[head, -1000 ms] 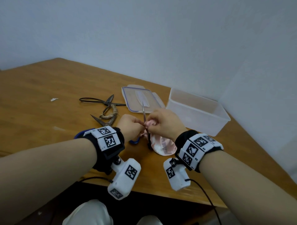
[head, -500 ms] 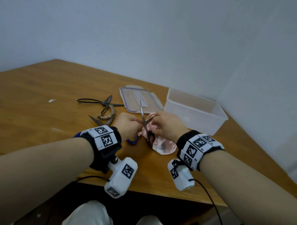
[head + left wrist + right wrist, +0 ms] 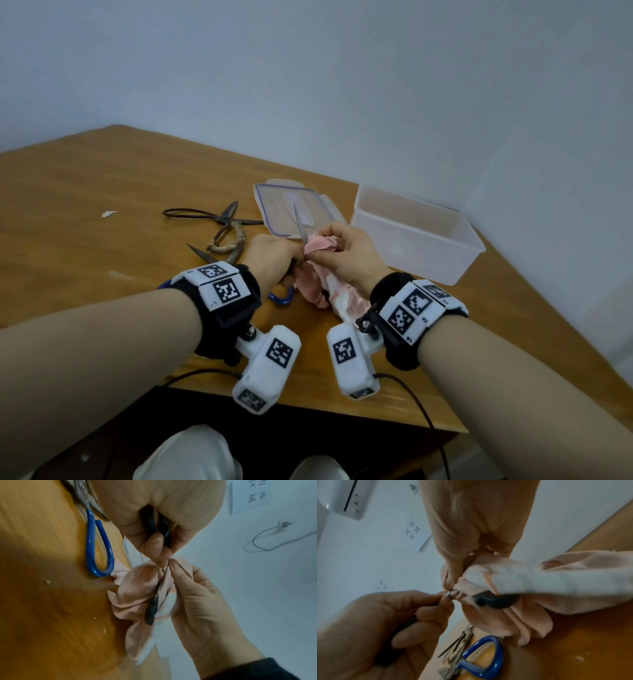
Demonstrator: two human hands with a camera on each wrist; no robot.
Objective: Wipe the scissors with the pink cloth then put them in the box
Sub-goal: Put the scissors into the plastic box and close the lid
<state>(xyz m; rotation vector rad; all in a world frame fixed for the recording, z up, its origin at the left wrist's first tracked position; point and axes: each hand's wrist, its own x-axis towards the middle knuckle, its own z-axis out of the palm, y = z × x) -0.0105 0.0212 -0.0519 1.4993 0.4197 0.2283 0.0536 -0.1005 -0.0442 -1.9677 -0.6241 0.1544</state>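
Pink cloth [image 3: 323,270] is being pinched round a blade of the black-handled scissors [image 3: 298,224] by the right hand [image 3: 346,255], while the left hand [image 3: 274,257] is gripping one handle above the table [image 3: 102,205]. Wiping is under way; next, probably, comes carrying them to the open box [image 3: 416,236] just beside.

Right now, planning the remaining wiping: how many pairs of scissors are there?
4: one pair in the left hand, a blue-handled pair beneath it, a black pair and a wrapped-handle pair farther left; more could be hidden.
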